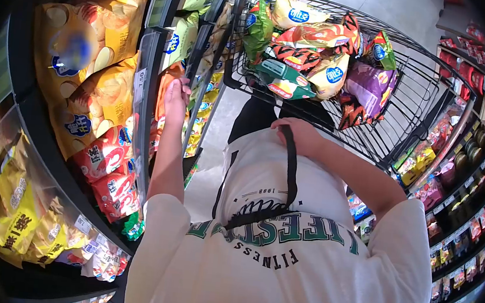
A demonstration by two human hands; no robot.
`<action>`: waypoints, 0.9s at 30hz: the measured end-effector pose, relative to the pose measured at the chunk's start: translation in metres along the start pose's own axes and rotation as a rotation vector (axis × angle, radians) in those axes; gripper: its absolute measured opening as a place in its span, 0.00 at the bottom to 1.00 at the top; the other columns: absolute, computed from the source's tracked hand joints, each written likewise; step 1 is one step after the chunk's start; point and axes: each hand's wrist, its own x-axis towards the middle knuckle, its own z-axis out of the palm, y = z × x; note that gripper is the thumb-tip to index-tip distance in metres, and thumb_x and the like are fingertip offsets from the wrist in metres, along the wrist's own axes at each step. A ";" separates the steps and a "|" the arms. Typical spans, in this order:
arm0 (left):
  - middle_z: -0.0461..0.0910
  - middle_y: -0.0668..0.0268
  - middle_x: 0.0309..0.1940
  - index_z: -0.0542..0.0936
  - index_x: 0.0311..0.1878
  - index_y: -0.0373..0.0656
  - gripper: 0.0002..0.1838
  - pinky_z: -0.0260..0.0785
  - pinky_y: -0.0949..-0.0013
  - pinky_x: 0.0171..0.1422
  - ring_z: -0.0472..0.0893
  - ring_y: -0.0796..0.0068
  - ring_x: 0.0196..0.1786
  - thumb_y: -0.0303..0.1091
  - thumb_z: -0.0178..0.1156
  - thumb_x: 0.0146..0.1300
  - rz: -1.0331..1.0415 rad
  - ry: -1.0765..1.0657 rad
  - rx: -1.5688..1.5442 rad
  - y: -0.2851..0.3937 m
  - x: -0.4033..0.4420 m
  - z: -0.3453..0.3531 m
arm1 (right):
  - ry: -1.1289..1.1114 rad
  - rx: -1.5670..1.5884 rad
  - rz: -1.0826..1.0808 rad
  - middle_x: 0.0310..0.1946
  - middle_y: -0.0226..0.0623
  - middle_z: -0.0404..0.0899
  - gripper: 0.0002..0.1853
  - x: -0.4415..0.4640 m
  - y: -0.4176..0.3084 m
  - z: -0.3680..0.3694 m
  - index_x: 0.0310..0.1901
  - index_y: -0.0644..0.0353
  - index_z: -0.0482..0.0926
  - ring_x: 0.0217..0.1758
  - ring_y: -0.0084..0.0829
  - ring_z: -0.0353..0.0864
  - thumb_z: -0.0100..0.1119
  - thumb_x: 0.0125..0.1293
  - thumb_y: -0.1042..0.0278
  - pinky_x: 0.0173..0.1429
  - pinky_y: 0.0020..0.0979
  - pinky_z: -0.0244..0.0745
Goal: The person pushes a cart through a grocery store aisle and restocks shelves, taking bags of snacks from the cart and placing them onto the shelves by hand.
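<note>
My left hand is raised beside the shelf on the left, its fingers loosely curled and nothing visible in them. Just behind it is an orange snack bag; whether they touch I cannot tell. My right hand is in front of my waist, closed around a black strap that loops down over my white shirt. Beyond that hand stands a black wire shopping cart. Piled in it are several snack bags, among them a purple bag, a green bag and a cream bag.
Shelves on the left hold large orange chip bags, red-and-white bags and yellow bags. A price tag is on a shelf edge. More packaged goods fill the right-hand shelves. Grey floor runs between them.
</note>
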 end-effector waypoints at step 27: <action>0.81 0.66 0.36 0.80 0.51 0.39 0.12 0.76 0.72 0.44 0.80 0.78 0.39 0.35 0.52 0.77 -0.103 0.248 -0.115 -0.407 -0.340 -0.014 | 0.574 -0.659 -0.052 0.40 0.45 0.77 0.11 -0.253 0.065 -0.049 0.47 0.59 0.78 0.49 0.47 0.78 0.58 0.63 0.77 0.56 0.42 0.73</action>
